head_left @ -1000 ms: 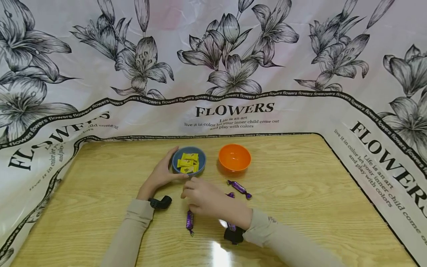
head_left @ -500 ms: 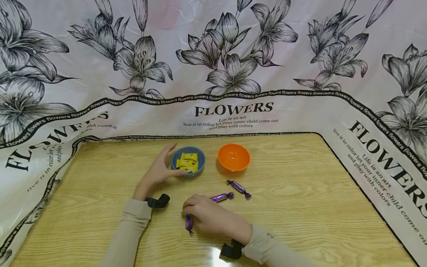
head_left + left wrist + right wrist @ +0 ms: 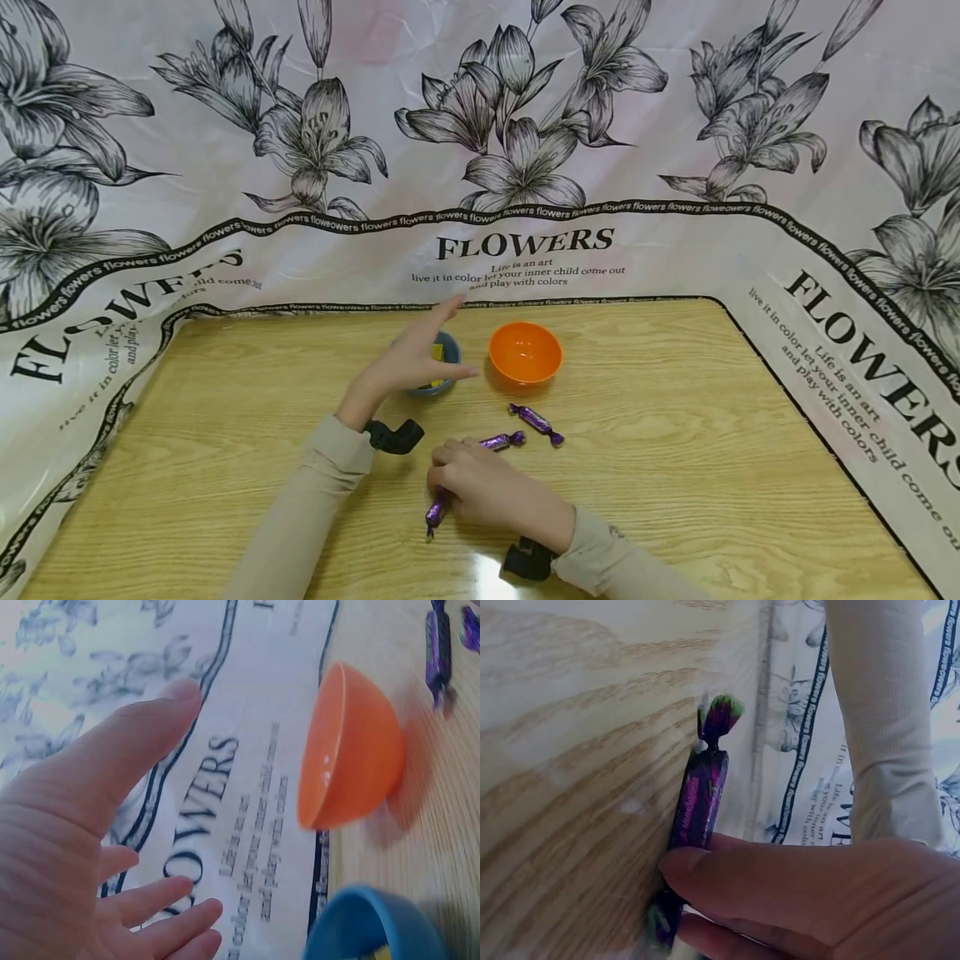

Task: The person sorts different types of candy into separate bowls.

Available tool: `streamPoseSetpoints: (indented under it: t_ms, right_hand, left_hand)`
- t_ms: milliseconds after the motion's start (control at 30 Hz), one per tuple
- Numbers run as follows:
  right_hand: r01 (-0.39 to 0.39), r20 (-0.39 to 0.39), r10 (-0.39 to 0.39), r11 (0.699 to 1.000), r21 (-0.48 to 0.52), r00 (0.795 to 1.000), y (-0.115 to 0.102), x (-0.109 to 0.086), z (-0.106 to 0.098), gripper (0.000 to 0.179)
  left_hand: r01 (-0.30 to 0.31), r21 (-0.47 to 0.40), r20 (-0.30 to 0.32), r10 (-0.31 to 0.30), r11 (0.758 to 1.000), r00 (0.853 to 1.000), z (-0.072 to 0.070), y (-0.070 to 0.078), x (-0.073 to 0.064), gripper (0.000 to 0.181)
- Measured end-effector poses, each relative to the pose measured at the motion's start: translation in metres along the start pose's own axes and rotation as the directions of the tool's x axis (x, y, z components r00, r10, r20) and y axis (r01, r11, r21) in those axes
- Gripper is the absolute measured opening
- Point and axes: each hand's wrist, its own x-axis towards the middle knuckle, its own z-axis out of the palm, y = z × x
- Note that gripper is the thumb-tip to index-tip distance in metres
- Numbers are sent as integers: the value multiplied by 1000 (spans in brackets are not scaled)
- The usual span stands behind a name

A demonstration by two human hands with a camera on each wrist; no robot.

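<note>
My right hand (image 3: 487, 487) pinches a purple-wrapped candy (image 3: 697, 799) between thumb and fingers, low over the table; one twisted end points toward me. Two more purple candies lie past that hand: one (image 3: 501, 442) partly behind its knuckles, another (image 3: 536, 424) farther right. Fingers spread and thumb apart, my left hand (image 3: 405, 362) hovers above the blue bowl (image 3: 452, 350) and hides much of it. Yellow packets (image 3: 437, 353) show inside that bowl. To its right stands the orange bowl (image 3: 525, 354), its visible inside bare.
The wooden table (image 3: 675, 433) carries everything. A white flower-printed sheet (image 3: 525, 167) rises behind the table and along both sides. Black wrist cameras (image 3: 395, 436) sit on both wrists.
My left hand has left the blue bowl's side and moved right, over it toward the orange bowl. My right hand came down toward me, and the candy in its grip has tilted.
</note>
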Motion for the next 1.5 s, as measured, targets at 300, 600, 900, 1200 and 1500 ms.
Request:
streamPoseSetpoints:
  t_ms: [300, 600, 900, 1200, 1500]
  right_hand:
    - [23, 46, -23, 1000, -12, 999, 0, -4, -5, 24]
    - [5, 96, -13, 996, 88, 995, -2, -21, -46, 19]
    - [-24, 104, 3, 980, 199, 995, 2, -39, -88, 17]
    - [-6, -36, 16, 964, 267, 999, 16, -42, -118, 13]
    - [-16, -210, 77, 960, 279, 975, 50, -36, -127, 16]
  left_hand:
    - [43, -44, 107, -38, 998, 994, 17, 15, 23, 114]
    - [95, -97, 90, -86, 991, 992, 45, 16, 25, 113]
    - [135, -168, 24, -133, 976, 991, 66, 11, 24, 114]
    - [91, -205, -25, -98, 975, 995, 85, -2, 22, 109]
    - [7, -144, -89, -20, 990, 996, 105, -22, 30, 94]
